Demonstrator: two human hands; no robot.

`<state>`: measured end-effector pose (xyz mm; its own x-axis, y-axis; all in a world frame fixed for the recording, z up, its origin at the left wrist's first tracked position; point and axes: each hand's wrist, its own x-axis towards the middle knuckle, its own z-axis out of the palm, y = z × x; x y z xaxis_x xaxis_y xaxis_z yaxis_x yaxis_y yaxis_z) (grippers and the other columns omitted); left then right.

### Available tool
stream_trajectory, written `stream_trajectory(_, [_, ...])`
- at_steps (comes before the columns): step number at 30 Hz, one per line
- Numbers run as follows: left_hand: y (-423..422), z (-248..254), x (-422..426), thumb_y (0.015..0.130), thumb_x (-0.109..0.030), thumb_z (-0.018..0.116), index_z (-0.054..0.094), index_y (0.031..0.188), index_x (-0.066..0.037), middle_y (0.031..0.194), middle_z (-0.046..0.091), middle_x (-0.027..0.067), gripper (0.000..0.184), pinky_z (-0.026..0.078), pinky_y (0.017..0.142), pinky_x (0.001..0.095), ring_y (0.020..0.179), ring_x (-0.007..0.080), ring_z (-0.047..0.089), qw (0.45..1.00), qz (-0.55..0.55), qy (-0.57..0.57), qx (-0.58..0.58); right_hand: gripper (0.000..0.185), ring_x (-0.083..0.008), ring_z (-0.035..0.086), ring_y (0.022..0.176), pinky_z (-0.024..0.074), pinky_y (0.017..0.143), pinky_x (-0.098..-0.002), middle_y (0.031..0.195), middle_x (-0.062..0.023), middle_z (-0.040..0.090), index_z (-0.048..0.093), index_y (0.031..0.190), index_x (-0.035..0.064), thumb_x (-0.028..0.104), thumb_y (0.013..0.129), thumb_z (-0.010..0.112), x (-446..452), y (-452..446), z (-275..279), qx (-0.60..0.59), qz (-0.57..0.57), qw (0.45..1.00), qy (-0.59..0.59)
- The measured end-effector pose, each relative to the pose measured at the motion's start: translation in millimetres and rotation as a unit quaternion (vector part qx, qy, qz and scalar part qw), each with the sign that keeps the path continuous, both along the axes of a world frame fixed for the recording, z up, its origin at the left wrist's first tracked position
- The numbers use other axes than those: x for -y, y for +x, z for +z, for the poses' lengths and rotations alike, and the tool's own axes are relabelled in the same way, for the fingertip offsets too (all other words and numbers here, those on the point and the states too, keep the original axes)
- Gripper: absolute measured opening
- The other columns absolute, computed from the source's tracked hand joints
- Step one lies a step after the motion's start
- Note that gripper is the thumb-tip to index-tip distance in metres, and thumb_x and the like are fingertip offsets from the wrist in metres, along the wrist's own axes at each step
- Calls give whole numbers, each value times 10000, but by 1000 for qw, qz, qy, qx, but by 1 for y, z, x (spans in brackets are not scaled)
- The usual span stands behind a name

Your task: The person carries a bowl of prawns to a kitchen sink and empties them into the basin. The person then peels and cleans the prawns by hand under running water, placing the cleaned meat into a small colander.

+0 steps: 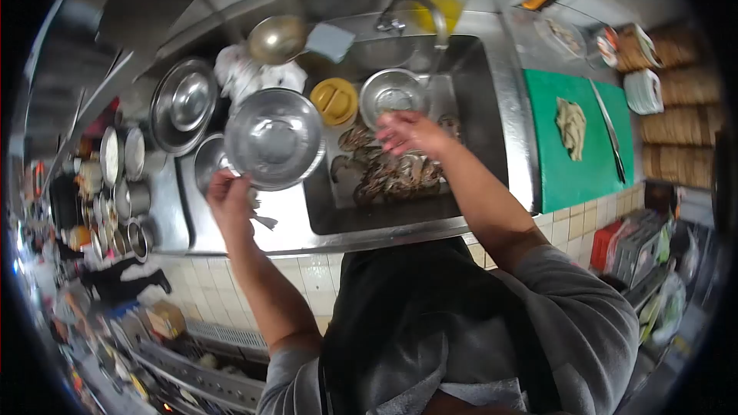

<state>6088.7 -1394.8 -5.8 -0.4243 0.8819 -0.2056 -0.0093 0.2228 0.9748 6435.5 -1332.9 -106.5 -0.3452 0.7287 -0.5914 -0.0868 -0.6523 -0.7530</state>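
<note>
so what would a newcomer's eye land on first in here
Probably the bright green board on the right, with a long knife and a crumpled cloth on it. Next, the heap of what look like prawns in the sink, then the big shiny bowl on the left, the left hand at its rim.

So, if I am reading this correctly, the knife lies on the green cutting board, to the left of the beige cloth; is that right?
Not quite: in the head view, the knife lies to the right of the beige cloth. It is indeed on the green cutting board.
</note>
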Motion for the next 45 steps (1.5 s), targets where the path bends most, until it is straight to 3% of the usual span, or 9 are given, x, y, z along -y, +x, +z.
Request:
stream_trajectory(4, [89,-71,-40,789,-35,665,562,875,-86,719,588,16,143,398,385,222,525,75,507,993,-94,-16,73,451,-209,673,778,570,662,-358,916,-115,632,482,1210,22,320,902,624,-1,10,23,-132,-22,988,-75])
stream_trajectory(8, [170,-113,-77,821,-106,687,554,870,-102,758,575,10,141,411,400,249,553,95,513,968,-149,-118,164,313,-256,674,753,562,628,-404,813,-119,609,467,1070,6,149,853,643,-5,56,23,150,-118,980,54])
stream_trajectory(11, [220,-135,-99,846,-142,689,571,924,-81,812,596,25,153,453,454,272,600,116,539,938,-182,-196,220,267,-374,640,827,512,718,-449,891,-193,611,525,974,22,72,751,664,1,102,32,533,-140,789,272])
stream_trajectory(15, [275,-134,-127,877,-131,663,579,1027,-36,891,619,55,196,515,584,303,685,152,579,910,-296,-159,244,243,-421,586,828,468,743,-468,865,-207,608,533,910,32,58,714,674,-8,167,37,601,-273,652,374])
stream_trajectory(17, [291,-130,-141,886,-70,626,563,1082,-16,941,617,72,213,531,640,317,753,169,595,900,-332,-156,235,251,-372,627,776,516,706,-455,821,-193,605,496,911,11,45,740,677,-24,197,38,606,-272,690,290])
stream_trajectory(19, [301,-120,-148,887,-36,603,548,1139,-9,972,606,76,260,525,668,320,800,170,599,892,-374,-125,220,240,-303,657,713,569,634,-422,795,-158,591,450,903,7,39,793,660,-45,223,30,268,-453,844,104])
stream_trajectory(23, [301,-106,-149,896,-13,569,524,1186,-7,983,593,84,294,501,732,323,836,177,609,891,-389,-93,215,224,-251,662,685,591,580,-386,815,-131,577,408,912,29,42,850,622,-58,241,12,34,-509,855,100])
stream_trajectory(31, [294,-120,-133,900,-48,563,540,1074,-39,968,593,73,176,490,778,366,847,226,608,882,-262,-14,392,606,-231,592,691,533,614,-383,902,-148,619,551,1081,-7,558,862,588,-13,140,5,45,-253,965,-47])
stream_trajectory(45, [250,-128,-91,901,-57,594,516,1154,13,970,598,88,274,500,612,321,770,179,597,916,-237,-108,306,239,-90,544,612,453,555,-239,802,-38,666,656,1065,24,104,848,597,-39,85,11,102,-43,992,66])
